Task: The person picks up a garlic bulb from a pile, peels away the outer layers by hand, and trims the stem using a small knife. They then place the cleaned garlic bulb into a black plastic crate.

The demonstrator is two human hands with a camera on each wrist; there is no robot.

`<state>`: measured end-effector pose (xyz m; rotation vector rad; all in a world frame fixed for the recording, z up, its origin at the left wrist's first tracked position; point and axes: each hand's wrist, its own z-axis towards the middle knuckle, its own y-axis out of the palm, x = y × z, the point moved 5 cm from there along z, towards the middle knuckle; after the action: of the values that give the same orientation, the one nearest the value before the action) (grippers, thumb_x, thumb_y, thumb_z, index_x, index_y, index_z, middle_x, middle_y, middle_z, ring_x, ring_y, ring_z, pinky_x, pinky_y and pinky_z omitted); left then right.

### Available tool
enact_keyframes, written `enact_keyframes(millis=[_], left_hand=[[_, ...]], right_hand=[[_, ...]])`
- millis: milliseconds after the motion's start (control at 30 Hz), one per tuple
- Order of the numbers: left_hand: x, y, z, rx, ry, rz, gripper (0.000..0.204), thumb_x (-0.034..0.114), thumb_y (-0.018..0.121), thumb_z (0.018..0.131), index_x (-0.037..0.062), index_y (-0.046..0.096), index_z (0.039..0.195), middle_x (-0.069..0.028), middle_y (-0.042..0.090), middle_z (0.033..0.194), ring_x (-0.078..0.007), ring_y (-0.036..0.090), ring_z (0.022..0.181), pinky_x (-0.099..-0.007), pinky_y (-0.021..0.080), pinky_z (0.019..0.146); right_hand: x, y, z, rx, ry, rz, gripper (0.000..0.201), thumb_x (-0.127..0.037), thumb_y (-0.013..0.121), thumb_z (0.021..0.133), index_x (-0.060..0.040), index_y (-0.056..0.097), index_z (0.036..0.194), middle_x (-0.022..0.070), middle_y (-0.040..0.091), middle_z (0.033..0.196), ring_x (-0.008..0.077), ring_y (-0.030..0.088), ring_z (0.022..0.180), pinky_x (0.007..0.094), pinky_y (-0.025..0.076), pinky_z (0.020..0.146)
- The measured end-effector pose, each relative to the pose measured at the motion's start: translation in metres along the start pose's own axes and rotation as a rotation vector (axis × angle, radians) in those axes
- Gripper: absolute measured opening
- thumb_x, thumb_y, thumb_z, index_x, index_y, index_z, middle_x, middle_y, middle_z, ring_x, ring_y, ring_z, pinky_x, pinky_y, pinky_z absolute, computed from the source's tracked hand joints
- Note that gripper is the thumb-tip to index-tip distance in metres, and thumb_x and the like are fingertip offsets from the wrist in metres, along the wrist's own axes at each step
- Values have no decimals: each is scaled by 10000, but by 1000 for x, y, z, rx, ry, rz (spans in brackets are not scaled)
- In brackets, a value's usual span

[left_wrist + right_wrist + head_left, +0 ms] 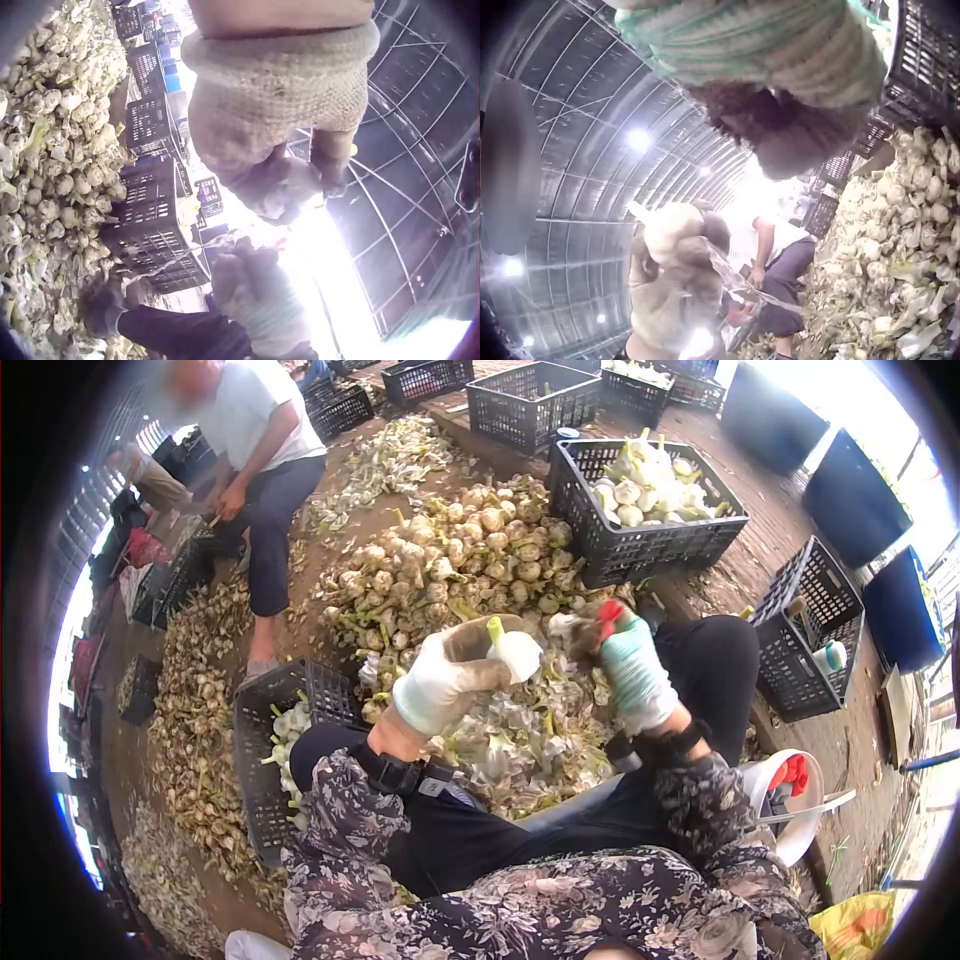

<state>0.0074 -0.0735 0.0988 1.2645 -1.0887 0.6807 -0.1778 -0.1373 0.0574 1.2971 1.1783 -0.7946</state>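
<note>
My left hand [448, 678], in a soiled whitish glove, grips a peeled white garlic bulb [519, 654] with a short green stem pointing up. The right wrist view shows the same bulb [673, 227] between thumb and fingers. To its right, my right hand [638, 672] wears a white and green glove, its dark fingertips bent inward. Something red [609, 614] shows at those fingers, with a pale flake [564, 624] beside them. A thin strip of garlic skin [759, 289] dangles between the hands. What the right fingers hold, I cannot tell.
Ahead lies a heap of unpeeled garlic [470, 550], with loose skins [500, 745] below my hands. Black crates of garlic stand ahead right [650, 545] and at my left [250, 780]. A white bucket [790, 840] is by my right side. Another person [270, 470] sits ahead left.
</note>
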Motion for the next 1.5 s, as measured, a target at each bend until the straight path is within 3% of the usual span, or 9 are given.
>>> enact_keyframes(millis=[133, 300, 533, 600, 867, 933, 1233, 1333, 1500], left_hand=[[-13, -19, -9, 36, -24, -192, 612, 15, 668, 698, -45, 421, 1254, -124, 585, 1073, -196, 582, 969, -287, 467, 820], [-12, -25, -19, 46, -11, -71, 614, -16, 658, 733, 1, 387, 1284, -78, 551, 1130, -140, 550, 986, -273, 464, 834], [-8, -33, -17, 46, 58, 191, 563, -26, 638, 767, -17, 401, 1278, -80, 559, 1147, -135, 551, 1001, -263, 462, 853], [-5, -35, -19, 95, -33, 51, 599, 1, 691, 688, -40, 450, 1235, -95, 581, 1105, -159, 561, 968, -291, 466, 837], [4, -40, -20, 174, 86, 226, 579, -5, 697, 683, -41, 469, 1214, -97, 594, 1070, -154, 576, 932, -290, 483, 809], [8, -43, -21, 200, 153, 362, 586, -5, 700, 679, -38, 469, 1216, -99, 595, 1066, -151, 579, 923, -289, 486, 800], [-7, -66, -24, 169, 166, -152, 463, -39, 519, 816, -16, 421, 1268, -95, 597, 1053, -160, 575, 947, -266, 454, 835], [-7, -75, -27, 309, 144, -171, 371, 33, 487, 855, -23, 448, 1219, -96, 595, 957, -160, 577, 864, -264, 461, 772], [-15, -103, -31, 606, 160, -601, 217, 133, 390, 910, -18, 525, 988, -80, 561, 753, -197, 567, 644, -310, 484, 598]], right_hand=[[3, 23, -18, -395, 307, 23, 301, -239, 549, 878, -35, 506, 1095, 78, 623, 842, 174, 617, 709, 270, 503, 608], [35, 44, 3, -383, 21, -530, 265, -180, 482, 915, 14, 517, 1093, 35, 611, 810, 75, 543, 666, 213, 421, 569], [13, 86, -2, -544, 157, 49, 304, -155, 575, 869, 23, 481, 1096, 53, 600, 786, 106, 583, 681, 217, 477, 572], [2, 85, -9, -468, 214, -319, 294, -161, 591, 860, 43, 502, 1053, 71, 603, 793, 109, 586, 696, 228, 486, 580], [15, 74, -8, -493, 292, 34, 210, -141, 598, 846, 0, 546, 993, 54, 617, 760, 155, 610, 697, 252, 495, 582], [20, 79, -4, -386, -38, -670, 150, -95, 582, 841, -4, 548, 955, 37, 616, 764, 115, 571, 684, 236, 460, 574], [32, 109, 1, -368, 316, -107, 381, -202, 595, 857, 6, 418, 1121, 71, 588, 804, 139, 592, 641, 248, 488, 575], [49, 127, -3, -281, -243, -312, 292, -144, 608, 840, 3, 483, 1060, 50, 570, 784, 112, 531, 599, 246, 451, 548], [53, 116, 17, -308, 193, -19, 124, -151, 557, 872, -27, 546, 878, 36, 584, 718, 125, 551, 578, 257, 429, 491]])
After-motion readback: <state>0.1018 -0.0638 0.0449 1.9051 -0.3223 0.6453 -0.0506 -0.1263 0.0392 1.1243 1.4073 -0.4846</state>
